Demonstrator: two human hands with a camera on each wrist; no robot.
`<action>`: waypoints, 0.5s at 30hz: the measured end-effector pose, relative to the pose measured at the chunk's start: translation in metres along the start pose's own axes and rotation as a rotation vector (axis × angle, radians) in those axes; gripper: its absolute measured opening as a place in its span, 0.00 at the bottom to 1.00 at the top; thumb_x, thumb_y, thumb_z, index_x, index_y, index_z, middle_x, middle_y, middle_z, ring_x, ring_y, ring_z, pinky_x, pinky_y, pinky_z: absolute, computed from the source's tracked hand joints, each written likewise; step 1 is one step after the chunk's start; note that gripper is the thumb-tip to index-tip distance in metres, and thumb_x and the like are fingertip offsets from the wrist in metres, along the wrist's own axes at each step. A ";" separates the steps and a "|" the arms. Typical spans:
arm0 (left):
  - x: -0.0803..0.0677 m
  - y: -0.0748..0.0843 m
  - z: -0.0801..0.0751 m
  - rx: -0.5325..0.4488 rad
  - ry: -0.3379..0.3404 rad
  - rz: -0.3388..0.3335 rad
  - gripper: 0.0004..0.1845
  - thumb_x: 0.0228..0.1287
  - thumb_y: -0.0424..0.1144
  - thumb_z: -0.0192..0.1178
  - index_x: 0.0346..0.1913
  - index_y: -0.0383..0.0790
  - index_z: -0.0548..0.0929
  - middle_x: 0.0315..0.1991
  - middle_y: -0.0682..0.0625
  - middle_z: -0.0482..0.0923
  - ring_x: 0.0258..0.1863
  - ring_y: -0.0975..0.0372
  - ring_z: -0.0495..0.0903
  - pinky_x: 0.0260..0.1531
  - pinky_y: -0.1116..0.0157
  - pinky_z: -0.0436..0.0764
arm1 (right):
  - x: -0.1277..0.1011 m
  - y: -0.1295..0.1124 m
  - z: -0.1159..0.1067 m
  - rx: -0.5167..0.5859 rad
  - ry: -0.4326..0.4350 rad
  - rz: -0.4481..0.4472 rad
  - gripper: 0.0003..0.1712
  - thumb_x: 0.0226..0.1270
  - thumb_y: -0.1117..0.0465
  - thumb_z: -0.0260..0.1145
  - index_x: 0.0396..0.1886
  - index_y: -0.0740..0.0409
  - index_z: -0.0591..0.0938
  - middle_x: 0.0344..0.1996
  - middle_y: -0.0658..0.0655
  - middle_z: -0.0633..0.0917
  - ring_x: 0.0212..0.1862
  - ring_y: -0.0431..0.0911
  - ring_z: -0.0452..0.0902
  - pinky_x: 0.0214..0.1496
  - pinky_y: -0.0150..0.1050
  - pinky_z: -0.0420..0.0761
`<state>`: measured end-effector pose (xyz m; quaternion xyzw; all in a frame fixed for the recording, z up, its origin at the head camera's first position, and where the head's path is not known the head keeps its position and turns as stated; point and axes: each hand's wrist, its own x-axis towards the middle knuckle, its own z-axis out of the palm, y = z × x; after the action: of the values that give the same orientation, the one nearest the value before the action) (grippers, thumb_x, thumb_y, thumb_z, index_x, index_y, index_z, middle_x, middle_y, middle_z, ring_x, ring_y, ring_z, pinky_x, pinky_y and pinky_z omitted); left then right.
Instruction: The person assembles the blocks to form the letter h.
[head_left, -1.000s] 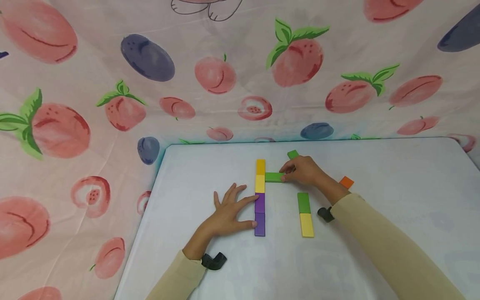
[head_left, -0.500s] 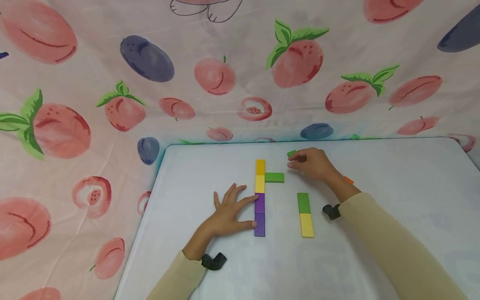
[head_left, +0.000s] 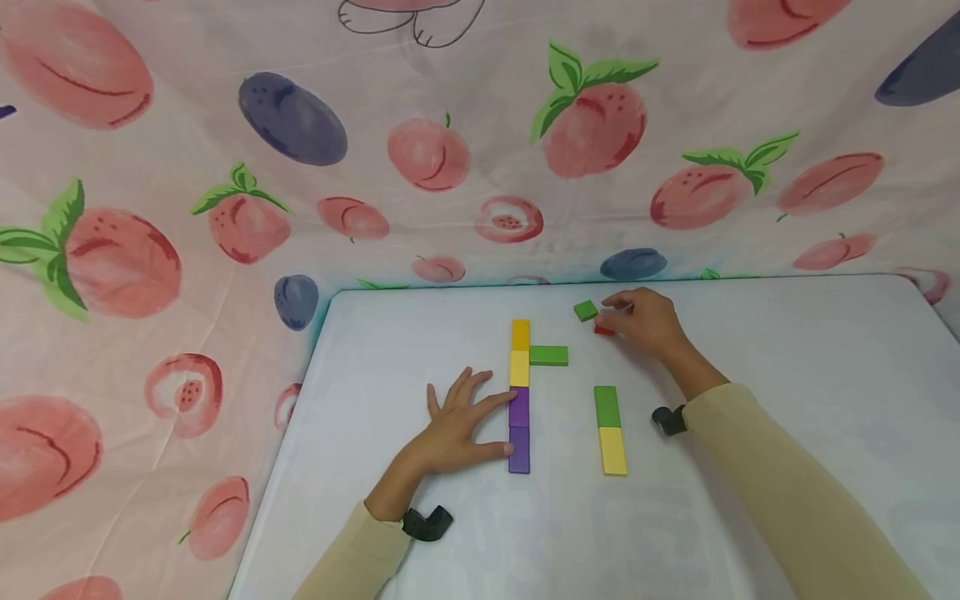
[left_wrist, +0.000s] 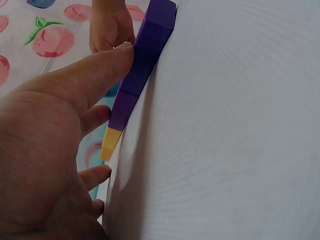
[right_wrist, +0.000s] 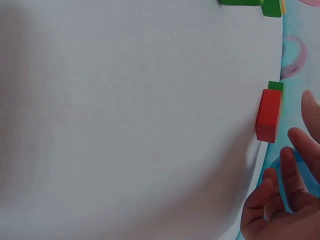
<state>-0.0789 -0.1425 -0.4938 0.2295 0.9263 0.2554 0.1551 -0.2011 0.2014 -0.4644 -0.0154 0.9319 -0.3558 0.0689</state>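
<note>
My left hand [head_left: 457,429] lies flat, fingers straight against the purple blocks [head_left: 519,429] at the near end of the column. My right hand [head_left: 645,321] hovers, fingers loose and gripping nothing, over the red block [right_wrist: 268,115] at the far right, touching a small green block [head_left: 586,311]. A careless reach could knock that green one aside or skew the column.
</note>
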 end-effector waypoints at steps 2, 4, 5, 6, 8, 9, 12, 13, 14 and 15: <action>0.000 0.000 0.000 -0.003 0.000 0.002 0.41 0.60 0.68 0.64 0.76 0.71 0.65 0.83 0.52 0.45 0.84 0.51 0.32 0.66 0.27 0.20 | 0.001 0.002 0.001 -0.014 -0.017 0.014 0.24 0.70 0.51 0.69 0.60 0.60 0.84 0.57 0.67 0.82 0.59 0.60 0.73 0.62 0.58 0.77; 0.000 0.000 0.000 -0.004 0.000 0.004 0.41 0.60 0.68 0.64 0.76 0.71 0.65 0.83 0.52 0.45 0.84 0.51 0.32 0.66 0.26 0.20 | 0.001 0.004 0.002 -0.031 -0.030 0.024 0.25 0.69 0.51 0.70 0.60 0.60 0.84 0.57 0.66 0.81 0.59 0.60 0.73 0.63 0.58 0.76; -0.001 0.000 0.000 -0.004 0.000 0.005 0.41 0.60 0.68 0.64 0.76 0.71 0.65 0.83 0.52 0.45 0.84 0.51 0.32 0.66 0.26 0.20 | 0.001 0.005 0.003 -0.038 -0.035 0.028 0.25 0.69 0.51 0.70 0.60 0.60 0.84 0.57 0.66 0.81 0.59 0.60 0.73 0.63 0.58 0.76; -0.001 0.000 0.000 -0.006 0.001 0.006 0.40 0.60 0.68 0.64 0.76 0.71 0.65 0.83 0.52 0.45 0.84 0.50 0.32 0.66 0.26 0.20 | 0.001 0.006 0.003 -0.044 -0.039 0.030 0.25 0.69 0.51 0.70 0.60 0.60 0.84 0.57 0.66 0.81 0.59 0.60 0.73 0.63 0.58 0.76; -0.001 -0.001 0.001 -0.007 0.003 0.008 0.40 0.60 0.68 0.64 0.76 0.71 0.65 0.83 0.52 0.45 0.84 0.50 0.32 0.66 0.26 0.20 | 0.001 0.007 0.004 -0.051 -0.042 0.032 0.25 0.68 0.51 0.71 0.59 0.60 0.84 0.57 0.66 0.81 0.58 0.60 0.73 0.63 0.58 0.76; -0.001 -0.001 0.001 -0.007 0.006 0.010 0.40 0.60 0.68 0.64 0.76 0.71 0.65 0.83 0.52 0.45 0.84 0.50 0.32 0.66 0.26 0.20 | 0.001 0.007 0.004 -0.053 -0.041 0.032 0.25 0.68 0.51 0.72 0.59 0.60 0.85 0.57 0.66 0.81 0.58 0.60 0.73 0.62 0.58 0.76; 0.000 -0.001 0.001 -0.004 0.007 0.009 0.41 0.60 0.68 0.64 0.76 0.71 0.65 0.83 0.52 0.45 0.84 0.50 0.32 0.66 0.26 0.20 | 0.001 0.007 0.004 -0.055 -0.039 0.031 0.24 0.67 0.51 0.72 0.57 0.61 0.85 0.55 0.67 0.82 0.57 0.60 0.73 0.62 0.58 0.76; 0.000 -0.001 0.001 -0.002 0.006 0.008 0.41 0.60 0.68 0.64 0.76 0.72 0.64 0.83 0.52 0.44 0.84 0.50 0.32 0.66 0.27 0.20 | 0.001 0.007 0.004 -0.054 -0.040 0.033 0.24 0.67 0.51 0.72 0.57 0.60 0.85 0.55 0.67 0.82 0.57 0.60 0.73 0.61 0.58 0.76; 0.000 -0.001 0.001 -0.001 0.008 0.009 0.41 0.60 0.68 0.64 0.76 0.71 0.64 0.83 0.52 0.45 0.84 0.50 0.32 0.66 0.26 0.21 | 0.001 0.007 0.004 -0.050 -0.041 0.034 0.24 0.67 0.52 0.73 0.57 0.60 0.85 0.55 0.66 0.82 0.57 0.60 0.73 0.62 0.58 0.76; 0.000 -0.002 0.001 0.000 0.008 0.008 0.41 0.60 0.68 0.64 0.76 0.71 0.64 0.83 0.52 0.45 0.84 0.50 0.32 0.66 0.27 0.20 | 0.001 0.007 0.004 -0.048 -0.041 0.036 0.23 0.67 0.52 0.73 0.57 0.60 0.85 0.55 0.66 0.82 0.57 0.60 0.73 0.62 0.58 0.76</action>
<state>-0.0789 -0.1432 -0.4956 0.2324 0.9259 0.2571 0.1505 -0.2011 0.2036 -0.4718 -0.0077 0.9386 -0.3318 0.0938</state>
